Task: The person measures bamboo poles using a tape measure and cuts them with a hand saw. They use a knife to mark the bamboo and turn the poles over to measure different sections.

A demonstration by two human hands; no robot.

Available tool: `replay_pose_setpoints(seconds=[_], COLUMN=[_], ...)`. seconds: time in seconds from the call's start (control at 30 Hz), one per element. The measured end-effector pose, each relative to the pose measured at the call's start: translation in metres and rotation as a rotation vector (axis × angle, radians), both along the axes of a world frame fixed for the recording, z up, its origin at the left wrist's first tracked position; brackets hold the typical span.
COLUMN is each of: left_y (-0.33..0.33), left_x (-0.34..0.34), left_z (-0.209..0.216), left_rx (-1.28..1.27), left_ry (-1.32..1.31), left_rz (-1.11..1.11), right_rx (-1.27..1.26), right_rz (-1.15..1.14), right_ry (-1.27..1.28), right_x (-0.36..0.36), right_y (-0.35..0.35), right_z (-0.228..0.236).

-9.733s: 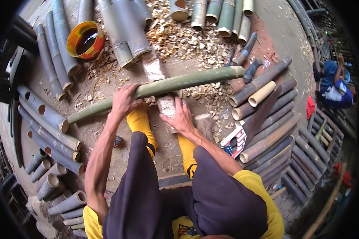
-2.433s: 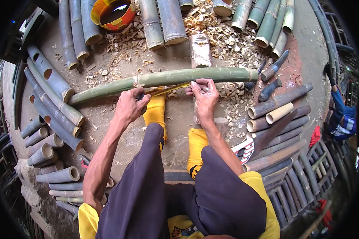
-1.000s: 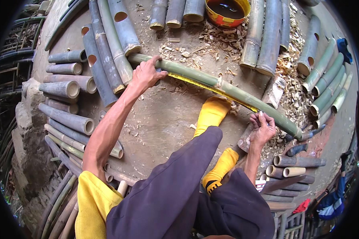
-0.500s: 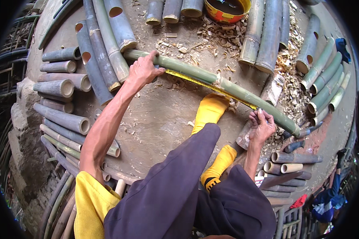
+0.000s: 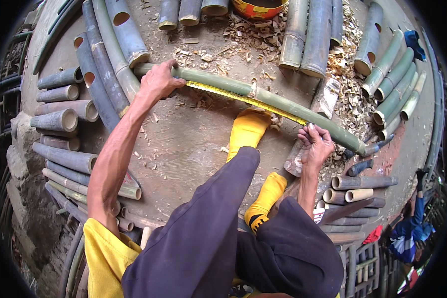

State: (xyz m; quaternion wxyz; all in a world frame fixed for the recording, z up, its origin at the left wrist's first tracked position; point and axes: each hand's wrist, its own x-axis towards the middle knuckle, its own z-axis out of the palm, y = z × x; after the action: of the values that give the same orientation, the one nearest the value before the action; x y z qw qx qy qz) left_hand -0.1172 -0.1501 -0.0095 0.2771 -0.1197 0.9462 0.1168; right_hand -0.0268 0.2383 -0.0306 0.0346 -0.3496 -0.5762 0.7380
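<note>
Bamboo pole (image 5: pixel 273 99) lies across the ground, left hand (image 5: pixel 159 79) and right hand (image 5: pixel 315 144) each pinching a yellow tape measure (image 5: pixel 243 99) taut along it for measuring.

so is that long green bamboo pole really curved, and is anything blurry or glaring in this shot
Head view: fisheye distortion probably bows the green bamboo pole, as straight edges bend toward the rim; dark vignette at the corners; light is soft and even, no glare; both hands, left hand and right hand, look sharp.

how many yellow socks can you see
2: one sock just below the green bamboo pole, the other sock lower, near the right hand.
</note>
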Motion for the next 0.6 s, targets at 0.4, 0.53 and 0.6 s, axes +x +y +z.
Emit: replay_pose_setpoints(seconds=[0.4, 0.53, 0.6], left_y=[0.0021, -0.0001, 0.0012], left_x=[-0.0025, 0.0009, 0.0004], left_z=[0.0014, 0.0001, -0.0008], left_rx=[0.038, 0.029, 0.03], left_ry=[-0.037, 0.025, 0.017], left_rz=[0.043, 0.023, 0.026], right_rx=[0.005, 0.001, -0.002], right_rz=[0.005, 0.008, 0.0], right_ry=[-0.003, 0.0, -0.001], right_x=[0.0001, 0.0003, 0.0006], right_y=[0.0015, 0.0, 0.0007], right_z=[-0.0007, -0.0008, -0.0013])
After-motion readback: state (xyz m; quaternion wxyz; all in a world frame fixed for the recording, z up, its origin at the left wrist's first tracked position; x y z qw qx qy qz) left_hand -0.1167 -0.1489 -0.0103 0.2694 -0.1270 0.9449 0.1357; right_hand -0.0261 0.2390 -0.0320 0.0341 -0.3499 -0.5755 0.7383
